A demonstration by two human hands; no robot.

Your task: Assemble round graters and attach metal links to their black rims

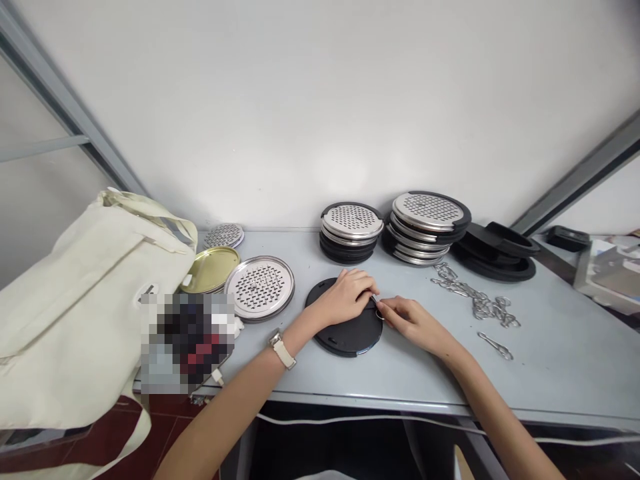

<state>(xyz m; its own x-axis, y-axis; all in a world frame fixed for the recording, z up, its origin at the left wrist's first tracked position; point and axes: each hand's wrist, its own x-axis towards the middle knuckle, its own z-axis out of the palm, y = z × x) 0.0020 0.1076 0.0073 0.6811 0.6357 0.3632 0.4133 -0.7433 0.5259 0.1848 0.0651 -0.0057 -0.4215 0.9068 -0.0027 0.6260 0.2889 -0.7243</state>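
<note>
A black round base lies flat on the grey table, with a shiny strip showing along its front edge. My left hand rests on its upper right part, fingers curled at the rim. At that rim my right hand pinches a small metal wire clip, close against the left fingertips. The fingers hide most of the clip, so I cannot tell how it sits on the base. To the right are a loose wire clip and a heap of similar clips.
Behind stand two stacks of round graters with black rims. Black rings are piled at the right. Left are grater discs, gold-coloured lids, a cream bag and a blurred-out item.
</note>
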